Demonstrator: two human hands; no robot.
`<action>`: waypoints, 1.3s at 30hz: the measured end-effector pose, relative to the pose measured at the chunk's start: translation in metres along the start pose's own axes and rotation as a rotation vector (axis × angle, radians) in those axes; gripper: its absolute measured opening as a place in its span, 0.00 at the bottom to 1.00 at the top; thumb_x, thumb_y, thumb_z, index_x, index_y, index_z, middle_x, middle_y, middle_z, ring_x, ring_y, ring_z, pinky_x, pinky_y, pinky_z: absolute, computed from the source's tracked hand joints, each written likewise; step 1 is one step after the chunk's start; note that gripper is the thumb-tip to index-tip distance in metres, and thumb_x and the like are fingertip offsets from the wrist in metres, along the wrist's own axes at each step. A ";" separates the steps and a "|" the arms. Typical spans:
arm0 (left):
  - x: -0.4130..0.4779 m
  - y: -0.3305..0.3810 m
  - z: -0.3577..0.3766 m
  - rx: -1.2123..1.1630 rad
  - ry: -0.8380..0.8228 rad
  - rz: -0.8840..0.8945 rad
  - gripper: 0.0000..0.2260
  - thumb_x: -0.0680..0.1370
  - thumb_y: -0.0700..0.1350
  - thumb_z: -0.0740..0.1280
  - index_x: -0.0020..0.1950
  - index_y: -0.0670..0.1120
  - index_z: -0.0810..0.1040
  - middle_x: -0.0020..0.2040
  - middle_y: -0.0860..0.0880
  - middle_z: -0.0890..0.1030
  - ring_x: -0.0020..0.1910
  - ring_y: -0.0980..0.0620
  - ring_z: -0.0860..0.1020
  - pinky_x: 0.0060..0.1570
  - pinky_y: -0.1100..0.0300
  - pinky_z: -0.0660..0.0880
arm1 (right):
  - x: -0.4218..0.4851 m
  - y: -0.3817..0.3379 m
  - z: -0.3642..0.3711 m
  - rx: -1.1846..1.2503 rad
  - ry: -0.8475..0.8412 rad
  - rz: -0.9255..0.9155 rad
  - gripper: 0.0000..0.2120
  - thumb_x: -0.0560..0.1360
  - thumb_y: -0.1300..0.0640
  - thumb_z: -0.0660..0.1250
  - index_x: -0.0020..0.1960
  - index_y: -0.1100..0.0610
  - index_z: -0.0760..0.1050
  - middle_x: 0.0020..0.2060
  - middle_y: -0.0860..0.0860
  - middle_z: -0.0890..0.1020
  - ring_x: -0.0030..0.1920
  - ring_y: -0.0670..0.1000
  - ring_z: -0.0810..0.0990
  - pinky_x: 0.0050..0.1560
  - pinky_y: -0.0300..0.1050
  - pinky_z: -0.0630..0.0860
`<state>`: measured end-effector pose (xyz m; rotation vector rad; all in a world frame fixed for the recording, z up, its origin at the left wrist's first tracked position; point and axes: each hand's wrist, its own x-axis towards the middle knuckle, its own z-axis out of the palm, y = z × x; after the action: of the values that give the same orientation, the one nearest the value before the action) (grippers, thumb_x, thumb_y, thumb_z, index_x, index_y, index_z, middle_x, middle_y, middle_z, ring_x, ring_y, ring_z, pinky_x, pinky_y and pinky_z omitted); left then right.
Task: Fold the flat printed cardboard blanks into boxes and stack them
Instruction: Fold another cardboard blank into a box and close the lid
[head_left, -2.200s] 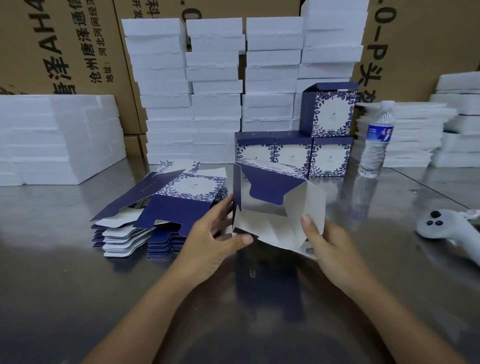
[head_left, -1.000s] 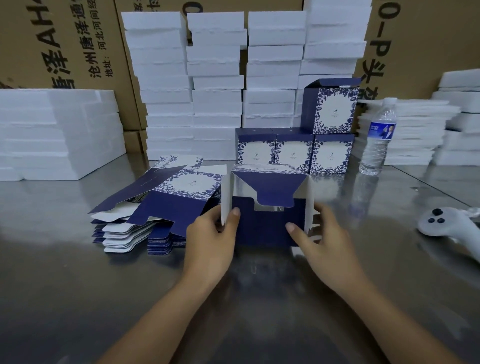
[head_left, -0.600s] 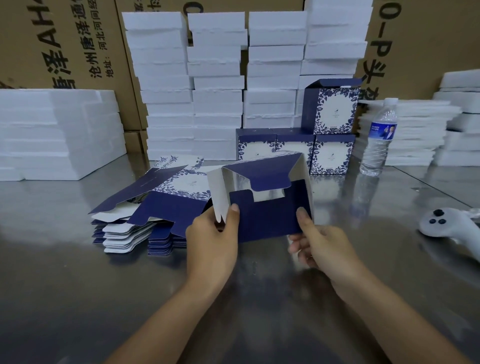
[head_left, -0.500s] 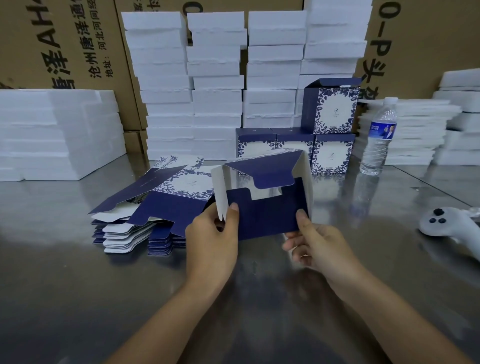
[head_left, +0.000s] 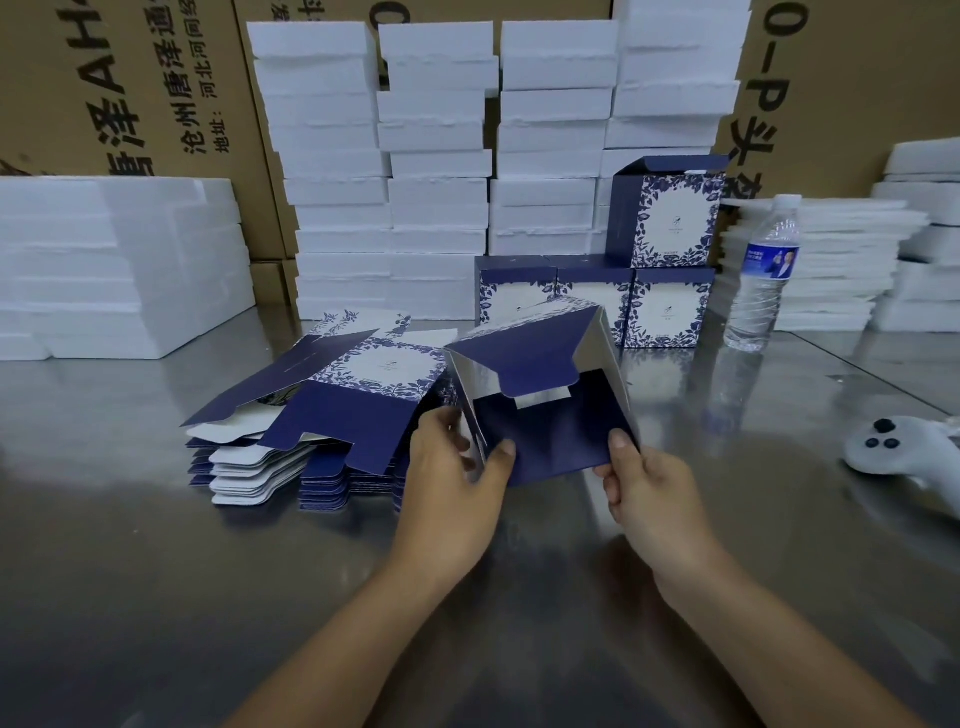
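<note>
Two grips closed: left grip (head_left: 452, 483) and right grip (head_left: 644, 488) pinch the box (head_left: 556, 431) at lower corners. Card judged light, stiff, easily creased; I would hold near folds.

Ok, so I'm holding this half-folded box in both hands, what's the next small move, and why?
Probably push the tongued navy flap down into the box end until it locks. Your left hand and right hand pinch the box by its near corners. The flap stands raised and silver lining shows in the gap under it, so that end looks not yet closed.
</note>
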<state>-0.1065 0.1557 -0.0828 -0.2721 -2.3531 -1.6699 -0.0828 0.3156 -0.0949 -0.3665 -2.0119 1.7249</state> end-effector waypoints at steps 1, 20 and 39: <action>0.000 0.001 0.001 -0.027 -0.043 -0.094 0.16 0.76 0.51 0.67 0.60 0.49 0.66 0.50 0.49 0.76 0.43 0.58 0.76 0.37 0.72 0.69 | 0.000 0.002 0.001 -0.007 0.014 -0.016 0.21 0.80 0.50 0.57 0.31 0.56 0.71 0.17 0.45 0.70 0.24 0.46 0.66 0.32 0.44 0.62; -0.009 0.014 0.005 -0.550 -0.128 -0.146 0.14 0.81 0.40 0.62 0.66 0.42 0.66 0.22 0.51 0.72 0.20 0.55 0.68 0.21 0.65 0.66 | -0.021 -0.019 0.009 0.146 -0.183 0.054 0.29 0.80 0.48 0.57 0.20 0.52 0.61 0.20 0.49 0.61 0.21 0.45 0.59 0.25 0.37 0.59; -0.016 0.016 0.014 -0.642 -0.199 -0.149 0.22 0.80 0.38 0.62 0.70 0.35 0.59 0.25 0.47 0.77 0.23 0.52 0.76 0.26 0.62 0.74 | -0.029 -0.019 0.016 0.315 -0.343 0.165 0.25 0.78 0.53 0.62 0.22 0.53 0.72 0.20 0.51 0.70 0.21 0.46 0.67 0.26 0.37 0.64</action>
<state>-0.0881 0.1739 -0.0773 -0.3949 -1.9205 -2.5445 -0.0640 0.2846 -0.0824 -0.1398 -1.9264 2.2990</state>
